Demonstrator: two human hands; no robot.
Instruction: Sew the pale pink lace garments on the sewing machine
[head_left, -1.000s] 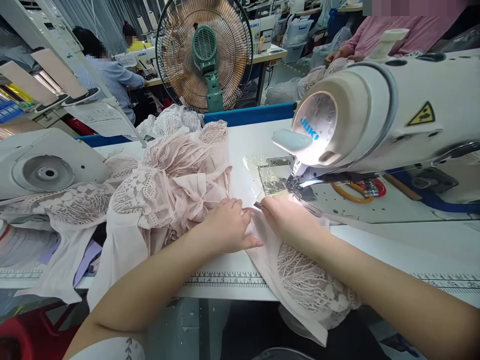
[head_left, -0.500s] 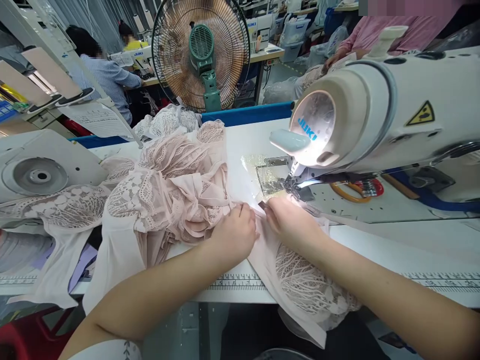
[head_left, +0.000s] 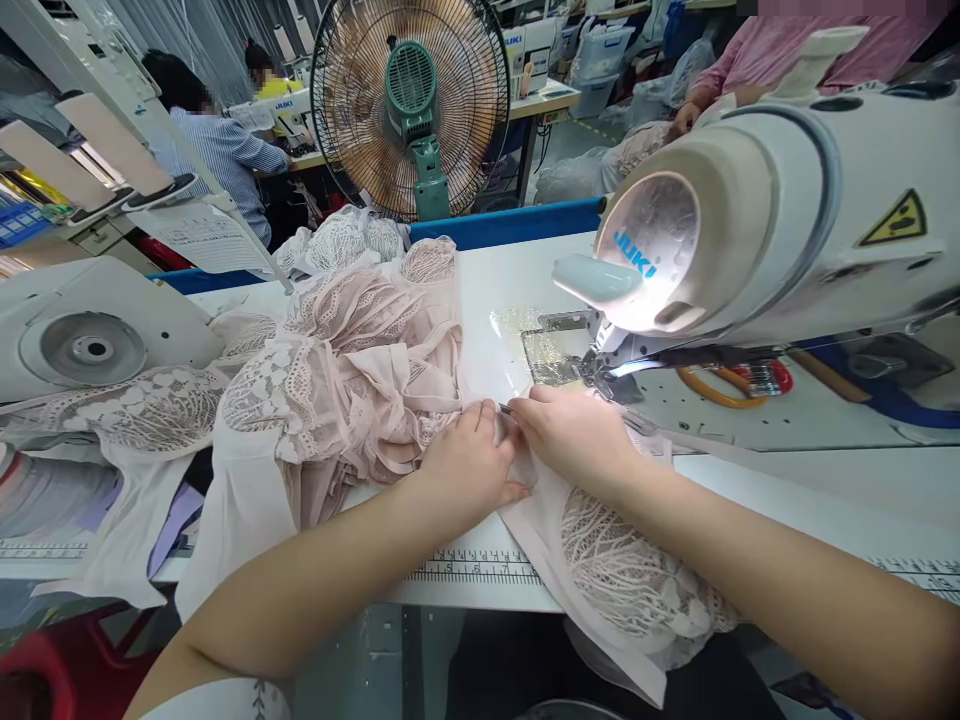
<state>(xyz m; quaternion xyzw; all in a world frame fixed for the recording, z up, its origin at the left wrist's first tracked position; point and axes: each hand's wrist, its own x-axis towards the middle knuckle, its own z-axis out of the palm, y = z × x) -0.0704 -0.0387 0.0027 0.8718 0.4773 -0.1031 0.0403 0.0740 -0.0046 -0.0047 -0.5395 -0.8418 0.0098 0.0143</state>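
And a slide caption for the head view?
Left hand and right hand on a pale lace garment, near a sewing machine.

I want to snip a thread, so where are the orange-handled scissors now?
In the head view, the scissors lie on the right side, under the sewing machine's arm, just left of the wooden stick.

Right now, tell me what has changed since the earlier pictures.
The right hand, with the small dark item at its fingertips, has moved left, closer to the left hand, whose thumb sticks out again. Nothing was visibly let go. The lace pile and the fan stayed put.
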